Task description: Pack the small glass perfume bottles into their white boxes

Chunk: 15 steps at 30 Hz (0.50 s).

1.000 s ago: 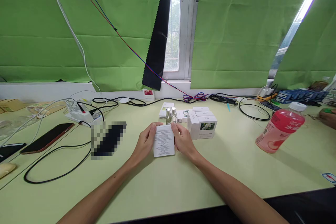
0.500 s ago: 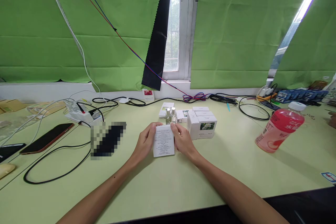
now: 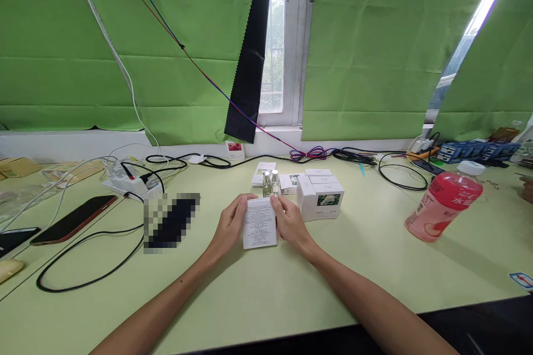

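Pale green desk (image 3: 375, 266) runs under green curtains (image 3: 166, 66), w/ a window strip (image 3: 278, 39) in the middle. At right a pink drink bottle (image 3: 442, 206) leans tilted; at left a dark phone (image 3: 74, 218) lies flat beside looping black cables (image 3: 89, 277). A group of small white boxes (image 3: 320, 193) stands behind the hands, and two small glass vials (image 3: 270, 183) stand upright just beyond the held thing. Center: a small white box w/ printed text (image 3: 260, 223), held upright betw. both hands, long axis vertical, printed face toward the camera. Left hand (image 3: 230, 226) closes its grip on the box's left edge, thumb over the top corner; right hand (image 3: 291, 224) closes on the right edge. Both are about equally near; box bottom seems to be just at the desk, cannot tell if touching.
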Each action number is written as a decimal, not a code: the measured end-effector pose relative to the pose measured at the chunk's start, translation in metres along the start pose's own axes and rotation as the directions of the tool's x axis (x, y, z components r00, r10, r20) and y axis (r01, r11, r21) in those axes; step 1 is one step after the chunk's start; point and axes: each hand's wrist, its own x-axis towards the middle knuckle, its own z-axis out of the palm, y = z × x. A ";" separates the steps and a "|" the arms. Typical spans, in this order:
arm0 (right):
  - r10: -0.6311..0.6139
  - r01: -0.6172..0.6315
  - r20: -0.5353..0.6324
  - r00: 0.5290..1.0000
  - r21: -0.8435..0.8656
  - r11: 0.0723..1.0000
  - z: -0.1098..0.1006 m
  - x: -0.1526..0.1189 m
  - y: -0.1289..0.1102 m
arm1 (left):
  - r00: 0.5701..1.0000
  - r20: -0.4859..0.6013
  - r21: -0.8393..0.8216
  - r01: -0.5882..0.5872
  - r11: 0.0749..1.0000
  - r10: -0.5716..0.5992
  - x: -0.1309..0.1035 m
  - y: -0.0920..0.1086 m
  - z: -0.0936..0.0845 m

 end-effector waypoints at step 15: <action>0.001 -0.001 -0.002 1.000 0.003 1.000 0.000 0.000 0.000 | 1.000 0.006 -0.039 0.004 0.999 -0.003 0.000 0.001 0.000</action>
